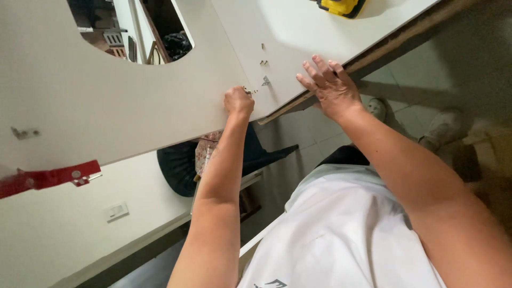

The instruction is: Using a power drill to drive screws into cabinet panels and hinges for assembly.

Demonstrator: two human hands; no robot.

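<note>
The left hand (238, 101) is curling into a tight grip at the near edge of a large white panel (133, 101), its fingertips pinching a small silvery metal fitting (249, 90) that is sitting right at the panel's rim. The fitting is too small to tell its exact shape. Just beyond it, two more small metal pieces (264, 63) are lying on the panel's surface, near one another and a little apart from the pinched one. The right hand (330, 88) is lying flat and open, fingers spread, pressing down on the panel's corner where it is overhanging a darker wooden edge (394, 45) beneath; it is holding nothing. The two hands are sitting near each other, with the loose metal pieces between them. A rounded cut-out (133, 32) is opening through the panel to the far left, and a yellow power tool (341, 6) is resting on the white counter (298, 26) at the top edge of the view. A red clamp handle (53, 177) is poking in at the lower left, below the panel's edge
</note>
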